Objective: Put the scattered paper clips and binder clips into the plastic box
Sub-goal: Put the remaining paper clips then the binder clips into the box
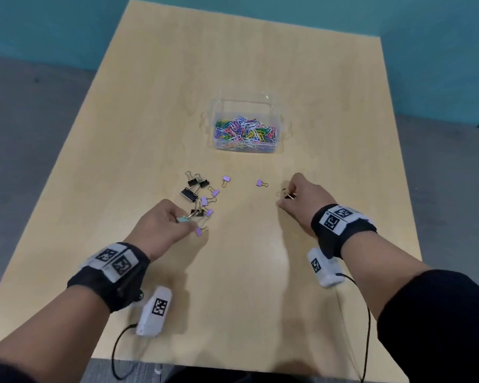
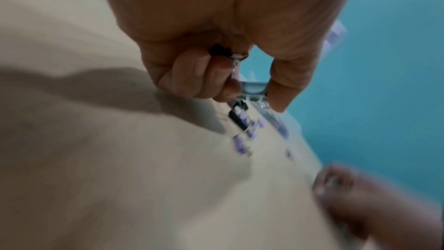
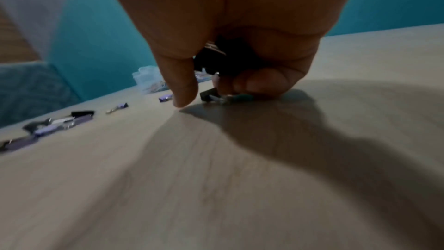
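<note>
Head view: the plastic box (image 1: 245, 106), already holding a heap of coloured paper clips (image 1: 244, 131), stands on the surface (image 1: 233, 286) ahead of both hands, slightly nearer the right one. The binder clips (image 1: 198, 194) lie scattered just before the left hand (image 1: 161, 225), whose grip pinches a teal clip (image 1: 182, 219) with a black one tucked in the palm. The right hand (image 1: 299, 200) is curled round several gathered clips. Two lone purple clips (image 1: 260, 183) lie between hands and box; nothing seems to block a carry forward.
</note>
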Available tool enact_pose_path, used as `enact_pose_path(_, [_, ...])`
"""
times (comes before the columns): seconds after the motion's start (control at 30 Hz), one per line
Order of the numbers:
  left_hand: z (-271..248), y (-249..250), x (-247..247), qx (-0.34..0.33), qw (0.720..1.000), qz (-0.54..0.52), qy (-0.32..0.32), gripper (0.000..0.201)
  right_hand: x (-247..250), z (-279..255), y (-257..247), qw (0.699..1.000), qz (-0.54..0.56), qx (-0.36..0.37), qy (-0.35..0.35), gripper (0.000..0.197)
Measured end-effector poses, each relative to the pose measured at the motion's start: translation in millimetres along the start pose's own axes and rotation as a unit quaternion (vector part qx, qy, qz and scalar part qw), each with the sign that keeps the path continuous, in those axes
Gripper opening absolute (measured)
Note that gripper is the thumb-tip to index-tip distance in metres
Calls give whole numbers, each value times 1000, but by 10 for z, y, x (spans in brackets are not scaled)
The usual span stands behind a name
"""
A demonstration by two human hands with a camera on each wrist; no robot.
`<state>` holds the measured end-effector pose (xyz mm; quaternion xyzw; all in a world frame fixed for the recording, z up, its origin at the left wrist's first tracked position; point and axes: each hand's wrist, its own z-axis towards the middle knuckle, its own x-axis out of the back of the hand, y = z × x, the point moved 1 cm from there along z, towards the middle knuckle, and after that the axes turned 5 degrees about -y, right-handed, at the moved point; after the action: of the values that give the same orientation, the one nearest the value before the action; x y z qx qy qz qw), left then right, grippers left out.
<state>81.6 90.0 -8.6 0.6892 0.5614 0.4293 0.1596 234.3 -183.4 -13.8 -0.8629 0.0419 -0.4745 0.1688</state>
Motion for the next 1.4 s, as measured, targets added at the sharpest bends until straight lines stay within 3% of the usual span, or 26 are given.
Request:
enact_pose_path(0.07, [-12,7,46,34,971,-234,-40,28,4,63,-35,999,-34,13,-15,26])
enact_pose_path(0.17, [-32,102,128,54,903,-412,-111,21,59,135,-43,999,-19,9,-41,23])
enact_pose_path(0.23, [-23,233,173,36,868,-474,-147,14,86,181,1,994,96,-11,-53,23])
enact_pose_path(0.27, [-13,315,193,18,851,-499,-161,13,121,179,20,972,227,-27,-56,24])
enact_pose_path(0.3, [0,403,216,1,836,-521,-172,12,172,165,39,921,382,-45,-61,25])
enact_pose_path(0.33, [24,494,241,-13,823,-539,-181,13,230,157,55,842,530,-64,-75,27])
enact_pose_path(0.4, [108,675,285,-30,803,-564,-191,19,379,116,14,643,755,-56,-117,23])
enact_pose_path(0.43, [170,768,301,-35,796,-572,-196,23,460,105,-37,572,810,-41,-124,19])
enact_pose_path(0.47, [248,870,313,-38,790,-578,-199,28,523,128,-99,532,837,-27,-124,16])
enact_pose_path(0.5, [345,973,319,-36,789,-582,-197,30,586,172,-174,516,848,-18,-120,17])
enact_pose_path(0.6, [738,1316,305,0,813,-562,-152,21,772,456,-479,538,836,-29,-106,14])
enact_pose_path(0.67, [1043,1553,278,21,857,-506,-96,7,885,744,-664,567,816,-61,-91,14])
enact_pose_path(0.77, [1485,1858,248,-7,933,-361,-10,12,1003,1133,-885,635,765,-85,-66,8])
enact_pose_path(0.9, [1955,2100,254,-69,991,-105,39,14,1083,1515,-1085,732,675,-77,-43,7])
enact_pose_path(1.0, [2136,2210,222,-110,986,116,49,16,1093,1706,-1194,828,559,-50,-12,14])
enact_pose_path(1.07, [2170,2257,152,-118,980,160,27,20,1090,1777,-1250,864,503,-30,-21,10])
enact_pose_path(1.23, [2123,2181,176,-127,991,51,1,31,1224,1637,-1247,934,356,-26,-11,25])
enact_pose_path(1.33, [1950,1979,377,-151,988,-17,28,33,1241,1327,-1091,950,304,31,65,16])
enact_pose_path(1.4, [1777,1733,516,-150,986,-48,50,33,1109,1059,-947,952,285,78,77,12])
